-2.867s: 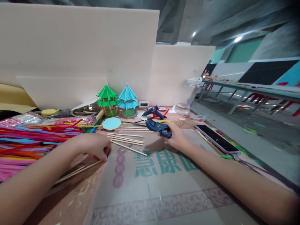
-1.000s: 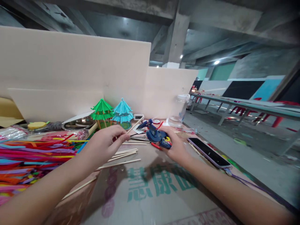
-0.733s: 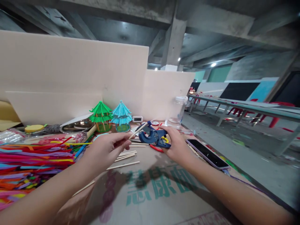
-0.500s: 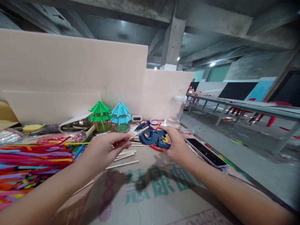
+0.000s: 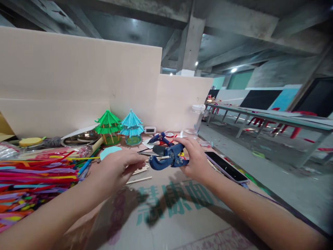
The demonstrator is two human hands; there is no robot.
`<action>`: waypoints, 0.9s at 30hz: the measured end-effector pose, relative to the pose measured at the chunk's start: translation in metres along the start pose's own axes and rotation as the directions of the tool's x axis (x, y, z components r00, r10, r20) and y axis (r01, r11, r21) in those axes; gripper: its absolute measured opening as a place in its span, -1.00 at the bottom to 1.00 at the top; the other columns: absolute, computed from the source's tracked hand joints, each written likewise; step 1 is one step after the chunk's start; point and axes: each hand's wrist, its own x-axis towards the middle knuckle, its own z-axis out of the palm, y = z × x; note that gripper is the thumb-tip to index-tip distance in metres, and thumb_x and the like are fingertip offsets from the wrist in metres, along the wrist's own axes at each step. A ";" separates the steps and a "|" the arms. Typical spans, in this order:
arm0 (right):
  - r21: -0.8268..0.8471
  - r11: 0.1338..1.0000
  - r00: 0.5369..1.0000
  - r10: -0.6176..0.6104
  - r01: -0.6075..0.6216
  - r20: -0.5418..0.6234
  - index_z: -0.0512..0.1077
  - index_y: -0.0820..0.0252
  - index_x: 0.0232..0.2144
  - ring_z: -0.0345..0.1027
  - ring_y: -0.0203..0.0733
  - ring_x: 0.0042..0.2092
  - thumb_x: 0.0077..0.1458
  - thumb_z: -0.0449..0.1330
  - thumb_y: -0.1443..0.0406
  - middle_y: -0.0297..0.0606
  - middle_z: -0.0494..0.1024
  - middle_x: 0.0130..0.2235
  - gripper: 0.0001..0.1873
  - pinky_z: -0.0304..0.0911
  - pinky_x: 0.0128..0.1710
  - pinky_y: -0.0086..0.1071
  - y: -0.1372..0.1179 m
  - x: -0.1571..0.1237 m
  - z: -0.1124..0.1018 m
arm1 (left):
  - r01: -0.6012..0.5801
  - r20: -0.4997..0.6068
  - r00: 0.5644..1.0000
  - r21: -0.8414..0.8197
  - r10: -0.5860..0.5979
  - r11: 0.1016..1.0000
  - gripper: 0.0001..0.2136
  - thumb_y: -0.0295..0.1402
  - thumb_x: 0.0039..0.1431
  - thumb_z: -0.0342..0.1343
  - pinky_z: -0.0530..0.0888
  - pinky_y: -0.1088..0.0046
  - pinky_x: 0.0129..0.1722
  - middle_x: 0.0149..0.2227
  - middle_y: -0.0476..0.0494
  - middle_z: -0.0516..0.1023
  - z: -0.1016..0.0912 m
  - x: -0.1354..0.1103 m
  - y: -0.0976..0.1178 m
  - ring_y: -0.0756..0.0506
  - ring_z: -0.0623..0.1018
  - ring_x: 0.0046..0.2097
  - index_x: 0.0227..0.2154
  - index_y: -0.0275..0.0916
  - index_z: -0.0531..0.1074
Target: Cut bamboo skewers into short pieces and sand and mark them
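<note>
Cluttered tabletop [image 5: 82,225], pipe cleaners [image 5: 39,177], phone [image 5: 226,167], glue gun [image 5: 160,138] behind blue cutter [image 5: 173,152]

Brought left hand [image 5: 122,168] up from beside the loose sticks [image 5: 139,180] since 2.9 s ago; now pinching one stick [image 5: 163,158] at the blue cutter [image 5: 171,153]. Half a second ago, held it slanted up across the jaws; now nearly level in their mouth. Tilted view up too, showing more ceiling [image 5: 145,9].
</note>
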 end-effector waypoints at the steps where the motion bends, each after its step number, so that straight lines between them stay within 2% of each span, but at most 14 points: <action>1: -0.002 1.000 1.000 -0.005 0.005 -0.007 0.24 0.04 0.15 0.35 0.16 0.09 -0.09 0.24 0.39 -0.06 0.45 0.06 -0.29 0.28 0.09 0.01 0.000 0.000 0.000 | -0.006 -0.004 1.000 -0.005 0.006 1.000 -0.70 -0.35 0.34 -0.09 0.39 0.47 -0.26 -0.26 -0.09 0.63 0.000 0.000 0.000 -0.08 0.54 -0.24 -0.19 -0.11 0.59; 8: -0.007 0.999 0.999 -0.039 0.039 -0.027 0.31 0.04 0.03 0.44 0.11 -0.04 -0.09 0.21 0.37 -0.12 0.55 -0.08 -0.44 0.32 -0.01 -0.07 0.004 -0.003 0.001 | 0.001 0.030 1.000 -0.008 -0.001 1.000 -0.70 -0.34 0.36 -0.09 0.39 0.46 -0.24 -0.22 -0.09 0.63 0.000 -0.002 0.003 -0.08 0.54 -0.21 -0.16 -0.09 0.59; 14: -0.073 0.996 0.998 -0.056 0.054 -0.032 0.30 0.08 0.05 0.41 0.15 0.00 -0.11 0.23 0.36 -0.07 0.52 -0.01 -0.40 0.28 0.02 -0.06 0.009 -0.003 -0.001 | -0.065 -0.034 0.997 0.027 0.066 0.998 -0.70 -0.38 0.35 -0.06 0.35 0.49 -0.30 -0.28 -0.07 0.62 -0.001 -0.002 0.004 -0.07 0.53 -0.24 -0.14 -0.06 0.60; 18: -0.075 0.995 0.997 -0.061 0.058 -0.036 0.30 0.08 0.05 0.40 0.15 -0.01 -0.09 0.22 0.34 -0.07 0.51 -0.03 -0.42 0.28 0.00 -0.07 0.007 -0.001 -0.001 | -0.068 -0.016 0.997 0.035 0.069 0.997 -0.70 -0.40 0.36 -0.07 0.37 0.47 -0.25 -0.22 -0.07 0.64 0.000 -0.004 0.002 -0.08 0.54 -0.21 -0.09 -0.06 0.57; 27: -0.075 0.994 0.995 -0.080 0.076 -0.055 0.26 0.10 0.06 0.40 0.13 -0.03 -0.07 0.20 0.36 -0.05 0.49 -0.05 -0.43 0.29 -0.02 -0.09 0.004 0.000 -0.001 | -0.128 -0.039 0.991 0.067 0.130 0.990 -0.73 -0.52 0.28 -0.07 0.30 0.57 -0.40 -0.41 -0.02 0.52 -0.004 0.000 0.008 0.00 0.46 -0.37 -0.29 -0.16 0.55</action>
